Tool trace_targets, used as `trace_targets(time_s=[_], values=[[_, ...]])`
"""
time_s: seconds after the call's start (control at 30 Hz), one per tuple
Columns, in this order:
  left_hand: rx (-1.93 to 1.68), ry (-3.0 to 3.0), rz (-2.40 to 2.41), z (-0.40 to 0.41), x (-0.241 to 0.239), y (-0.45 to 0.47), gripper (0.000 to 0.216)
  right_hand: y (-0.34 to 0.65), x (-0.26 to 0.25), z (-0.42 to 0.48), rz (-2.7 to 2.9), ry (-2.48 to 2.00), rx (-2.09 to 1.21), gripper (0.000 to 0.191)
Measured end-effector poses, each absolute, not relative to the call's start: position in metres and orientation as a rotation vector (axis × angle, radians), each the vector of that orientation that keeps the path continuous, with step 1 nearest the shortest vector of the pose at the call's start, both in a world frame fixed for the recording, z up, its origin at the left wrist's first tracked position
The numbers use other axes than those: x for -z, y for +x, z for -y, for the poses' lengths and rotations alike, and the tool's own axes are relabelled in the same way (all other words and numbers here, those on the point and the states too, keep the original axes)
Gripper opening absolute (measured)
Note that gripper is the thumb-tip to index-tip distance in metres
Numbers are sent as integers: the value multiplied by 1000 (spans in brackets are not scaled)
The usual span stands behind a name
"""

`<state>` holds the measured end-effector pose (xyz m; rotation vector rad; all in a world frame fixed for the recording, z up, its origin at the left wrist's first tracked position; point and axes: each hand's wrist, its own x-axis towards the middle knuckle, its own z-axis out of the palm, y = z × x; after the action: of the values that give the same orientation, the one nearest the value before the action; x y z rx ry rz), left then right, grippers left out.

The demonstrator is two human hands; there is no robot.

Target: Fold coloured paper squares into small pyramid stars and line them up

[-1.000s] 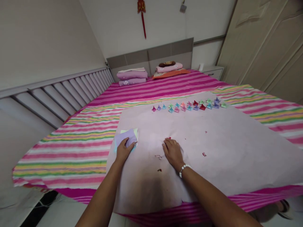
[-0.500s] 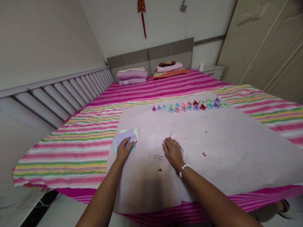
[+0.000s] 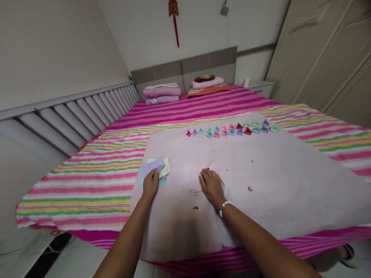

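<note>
My left hand (image 3: 151, 184) is closed in a pinch on the edge of a purple sheet of paper (image 3: 151, 166). Under that sheet lies a small stack with a pale green sheet (image 3: 166, 168), and light blue paper (image 3: 162, 180) peeks out below. Flat on the big pale sheet (image 3: 179, 154) rests my right hand (image 3: 212, 186), fingers stretched forward, a white bead bracelet (image 3: 225, 206) on the wrist. A tiny red bit (image 3: 208, 168) shows just beyond its fingertips; whether more is under the fingers is hidden.
Folded paper stars stand in rows along the far side, among them a magenta one (image 3: 188, 133) and a red one (image 3: 248, 131). Dark red scraps (image 3: 250, 189) lie scattered. The bed has a striped cover (image 3: 95, 173), a railing (image 3: 84, 112) at left and folded bedding (image 3: 162, 92) behind.
My left fingers have drawn together on the purple sheet and lifted its right edge leftward, baring more pale green paper. My right hand has stayed put.
</note>
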<state>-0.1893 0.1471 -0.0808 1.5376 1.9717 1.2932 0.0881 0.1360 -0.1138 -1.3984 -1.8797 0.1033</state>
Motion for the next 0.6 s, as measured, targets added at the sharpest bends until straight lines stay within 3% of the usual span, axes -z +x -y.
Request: trace_targets(time_s=[0.23, 0.6], values=[[-1471, 1474, -1998, -149, 65, -204, 40, 89, 115, -136, 1890, -1405, -97, 23], [-1267, 1590, -2060, -140, 82, -191, 59, 88, 116, -137, 1879, -1395, -70, 24]])
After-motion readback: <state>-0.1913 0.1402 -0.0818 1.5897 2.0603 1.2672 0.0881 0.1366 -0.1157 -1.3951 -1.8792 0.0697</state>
